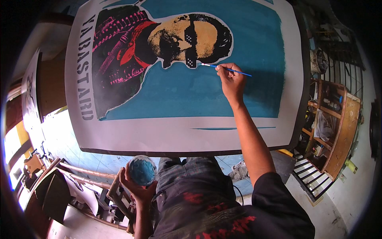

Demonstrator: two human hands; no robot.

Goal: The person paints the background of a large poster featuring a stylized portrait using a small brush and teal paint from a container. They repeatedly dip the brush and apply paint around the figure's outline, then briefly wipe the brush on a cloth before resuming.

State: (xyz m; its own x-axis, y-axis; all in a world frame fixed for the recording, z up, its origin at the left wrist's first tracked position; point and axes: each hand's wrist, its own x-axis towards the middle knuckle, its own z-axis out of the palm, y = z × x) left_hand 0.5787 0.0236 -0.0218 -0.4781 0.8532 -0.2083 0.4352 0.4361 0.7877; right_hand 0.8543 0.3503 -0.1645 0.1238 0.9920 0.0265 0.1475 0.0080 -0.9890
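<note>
My right hand (pixel 232 81) pinches a thin blue paintbrush (pixel 238 72) over a large painted poster (pixel 191 137). The brush tip meets the teal background beside the white outline of a portrait (pixel 205 40), right by the lower end of its black pixelated sunglasses. That portrait lies sideways, with a red scarf (pixel 133 46) and dark clothing marked in pink. Down by the table's near edge, my left hand (pixel 137 191) is wrapped round a round tub of teal paint (pixel 142 171), its mouth facing up.
Grey stencilled lettering (pixel 84 67) runs along the poster's left margin. At the right stands a wooden shelf unit (pixel 342 127) holding bags and small items, near a black metal rack (pixel 312 179). Wooden frames and boards (pixel 85 175) lean at the lower left. A crumpled cloth (pixel 239 171) lies on the tiled floor.
</note>
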